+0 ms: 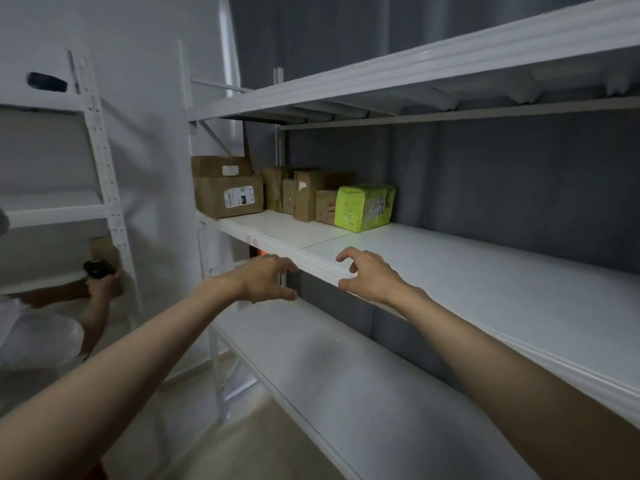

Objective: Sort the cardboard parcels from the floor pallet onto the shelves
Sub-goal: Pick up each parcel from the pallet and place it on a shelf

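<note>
Parcels: a row of brown cardboard parcels (228, 195) and one bright green parcel (364, 207) stands at the far left end of the middle shelf (485, 271), packed side by side, one small box stacked on a larger one.
Pallet: not in view; it can't be told how many parcels remain on it.
Step in hand: looks like the gap between placements, since neither hand carries a parcel and both hover by the shelf's front edge.
Next move: probably turn down to the pallet for another parcel, then set it in the bare stretch right of the green one.
Left hand (266, 280): empty, fingers loosely curled, just in front of the shelf edge; contact can't be told.
Right hand (369, 275): empty, fingers half spread and bent, above the shelf's front lip.
Around: a lower shelf (346, 393) beneath; another person (52, 323) at the left holding a dark handheld device (98, 268).
</note>
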The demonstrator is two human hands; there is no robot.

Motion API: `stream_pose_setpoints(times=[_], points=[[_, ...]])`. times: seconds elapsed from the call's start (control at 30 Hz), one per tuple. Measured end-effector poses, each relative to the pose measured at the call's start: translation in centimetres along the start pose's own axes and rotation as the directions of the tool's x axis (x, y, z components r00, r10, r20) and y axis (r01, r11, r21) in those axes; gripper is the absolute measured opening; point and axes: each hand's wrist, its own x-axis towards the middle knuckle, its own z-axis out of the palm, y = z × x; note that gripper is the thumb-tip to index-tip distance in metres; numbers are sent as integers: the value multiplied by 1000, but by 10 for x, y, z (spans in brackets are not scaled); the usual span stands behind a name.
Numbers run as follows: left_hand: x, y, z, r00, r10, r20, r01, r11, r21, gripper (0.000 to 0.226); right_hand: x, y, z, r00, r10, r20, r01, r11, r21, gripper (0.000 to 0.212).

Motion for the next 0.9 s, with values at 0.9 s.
stream_pose_setpoints(times=[0.9], points=[[346, -82, 1, 962, 259, -81, -270, 948, -167, 79, 294, 92, -19, 942, 263, -207, -276, 960, -39, 74]])
